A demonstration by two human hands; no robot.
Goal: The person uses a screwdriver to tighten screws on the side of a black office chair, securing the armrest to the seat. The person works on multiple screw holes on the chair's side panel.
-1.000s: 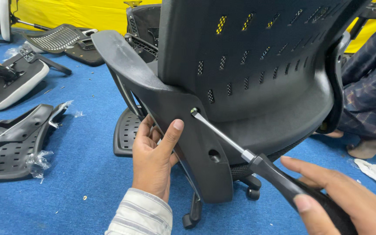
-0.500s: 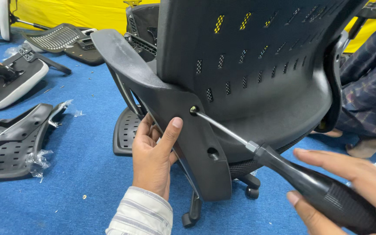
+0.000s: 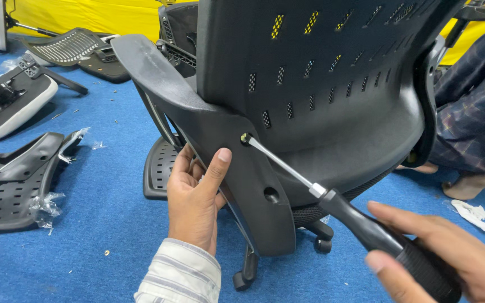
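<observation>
- Since a second ago our screwdriver (image 3: 332,199) has swung in: the tip was off the bracket, now it's seated in the upper hole of the black spine bracket (image 3: 237,168). Right hand (image 3: 450,252) has slid back along the handle.
- Office chair (image 3: 321,95) stands upright on the blue carpet (image 3: 85,235), back shell toward us; the bracket runs down its left rear edge to the base.
- Left hand (image 3: 195,199) clasps the bracket's left edge, fingers curled behind, thumb flat on its face just beside the screw hole.
- Right hand's fingers are wrapped round the black grip at the frame's bottom right corner.
- To do it well, in our judgement: keep the shaft in line with the hole, push in while turning, and let the thumb stop the bracket shifting.
- Count: one chair under work, one screwdriver, two holes showing in the bracket (upper one occupied, lower one (image 3: 271,195) open), two casters in view.
- Loose parts near the carpet's left edge: one perforated black shell (image 3: 7,185), one white-edged seat pan (image 3: 12,104), one mesh piece (image 3: 68,45).
- Another person sits at the right edge.
</observation>
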